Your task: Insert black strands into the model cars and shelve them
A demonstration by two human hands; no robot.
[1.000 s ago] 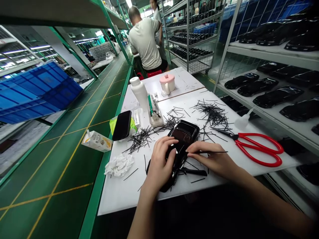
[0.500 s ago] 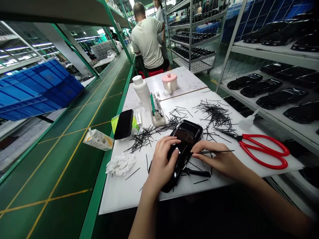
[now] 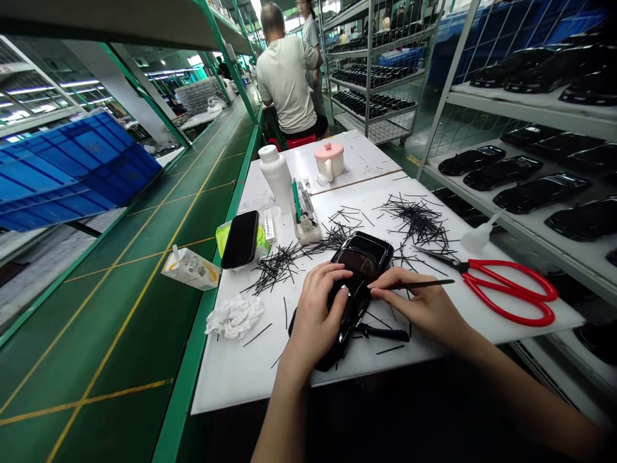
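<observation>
A glossy black model car (image 3: 370,252) lies at a slant on the white tabletop. My left hand (image 3: 315,312) is closed over its near left side, steadying it with fingers and thumb on the body. Between thumb and fingers, my right hand (image 3: 421,308) pinches a thin black strip (image 3: 431,283). The strip points right, and its left end meets the car's side by my fingertips; the exact contact is hidden. Just below the car rests a curved black handle (image 3: 388,334), its other end out of sight. Loose black strips (image 3: 417,218) lie in piles beyond the car.
Red-handled scissors (image 3: 511,292) and a translucent squeeze bottle (image 3: 477,236) are at right. Leftward are a phone (image 3: 240,239), crumpled tissue (image 3: 234,316), drink carton (image 3: 193,269) and white bottle (image 3: 277,177). A green conveyor (image 3: 144,283) runs alongside; racks of model cars (image 3: 518,172) stand right.
The black strip in my right hand has turned so a broader face shows, and its outer end has tipped slightly upward. My left hand still steadies the car.
</observation>
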